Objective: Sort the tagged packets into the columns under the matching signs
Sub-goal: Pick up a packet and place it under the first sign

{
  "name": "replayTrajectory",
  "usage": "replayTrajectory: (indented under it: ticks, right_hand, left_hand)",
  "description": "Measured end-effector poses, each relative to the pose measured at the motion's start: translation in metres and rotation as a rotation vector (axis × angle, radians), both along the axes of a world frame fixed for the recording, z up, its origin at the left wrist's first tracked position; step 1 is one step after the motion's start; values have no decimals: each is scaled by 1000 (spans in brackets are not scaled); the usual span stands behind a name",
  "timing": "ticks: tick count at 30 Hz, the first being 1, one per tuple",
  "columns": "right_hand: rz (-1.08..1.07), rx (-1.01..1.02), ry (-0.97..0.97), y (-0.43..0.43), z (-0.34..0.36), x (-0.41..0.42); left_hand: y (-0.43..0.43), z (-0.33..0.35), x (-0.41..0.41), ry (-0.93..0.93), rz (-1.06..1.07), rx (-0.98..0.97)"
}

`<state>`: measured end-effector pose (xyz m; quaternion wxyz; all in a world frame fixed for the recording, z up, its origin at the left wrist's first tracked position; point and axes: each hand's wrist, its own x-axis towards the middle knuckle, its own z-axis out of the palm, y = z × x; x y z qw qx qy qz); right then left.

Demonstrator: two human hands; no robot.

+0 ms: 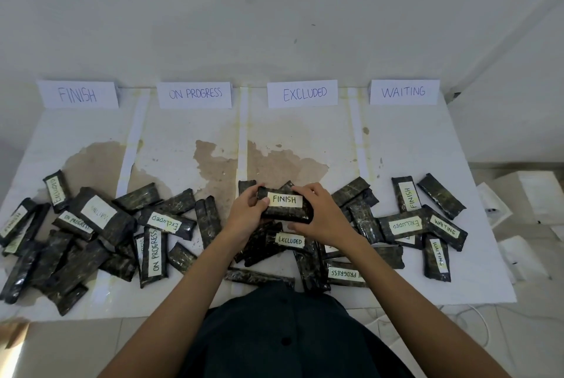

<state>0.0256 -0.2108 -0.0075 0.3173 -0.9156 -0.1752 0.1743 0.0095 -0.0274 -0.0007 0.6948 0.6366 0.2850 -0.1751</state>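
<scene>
Directly in front of the EXCLUDED sign [302, 93], toward the near edge of the bench [412, 139], both hands hold one packet [285, 206] just above the heap. Its tag faces up and reads FINISH. The left hand [248, 212] grips the packet's left end with curled fingers. The right hand [320, 215] grips the right end, fingers over the far edge.

Assessment: the tag has been read and the carry is next. The matching FINISH sign [77, 94] stands two signs to the left of the EXCLUDED sign, past the ON PROGRESS sign [195, 94]. Recommended handling: let the right hand let go and carry with the left. Lift high enough to clear the loose packets [158, 243] heaped left of the EXCLUDED sign. Set the packet flat and tag up, close under its sign, inside the white strips [243, 133] and apart from the unsorted heap. The wrapping looks glossy, so a light pinch may slip. No packet lies close under any sign, so sorting appears barely begun.

Surface: white covering with brown stains [216, 164] in front and to the left of the EXCLUDED sign. The WAITING sign [404, 92] stands to its right, with more loose packets in front of it.

Room: a plain white wall [274, 11] rises behind the signs. White boxes [525, 194] sit on the pale tiled floor [76, 347] far to the right.
</scene>
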Motion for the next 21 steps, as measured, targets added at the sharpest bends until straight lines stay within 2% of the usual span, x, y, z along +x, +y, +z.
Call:
replayTrajectory:
  ticks: [6,21]
  right_hand:
    - [80,-157,-111,4,7,13]
    - [198,-60,-279,76,41,69]
  left_hand:
    - [4,3,8,-17,-36,57]
    - [80,50,27,-174,44,238]
